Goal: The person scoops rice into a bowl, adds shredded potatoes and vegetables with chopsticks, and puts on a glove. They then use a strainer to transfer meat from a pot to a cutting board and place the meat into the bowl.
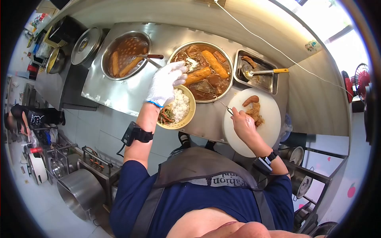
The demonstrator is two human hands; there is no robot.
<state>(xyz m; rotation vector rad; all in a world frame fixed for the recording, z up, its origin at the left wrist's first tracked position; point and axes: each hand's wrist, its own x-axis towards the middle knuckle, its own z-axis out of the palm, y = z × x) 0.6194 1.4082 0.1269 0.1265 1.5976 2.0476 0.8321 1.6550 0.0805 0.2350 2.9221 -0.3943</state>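
Observation:
My left hand [166, 82], in a white glove, is above the far left rim of a yellow bowl [192, 115]. Its fingers are stretched out toward the round pan, and I see nothing in them. White rice [181, 106] and dark shredded vegetables [166, 114] fill the bowl. My bare right hand [243, 122] grips the handle of a wire skimmer [204, 87], whose mesh head dips into brown broth. Large browned rolls [215, 64] lie in that round pan [230, 85]. Beneath my right hand, a white cutting board [242, 146] bears a sausage [251, 100] and brown food pieces [256, 113].
To the left, another round pot [104, 59] holds broth, rolls and a brown-handled utensil [155, 56]. Yellow-handled tongs [279, 71] rest in a metal tray [272, 85]. A metal lid [85, 45] leans at far left. Another person [35, 119] stands beyond.

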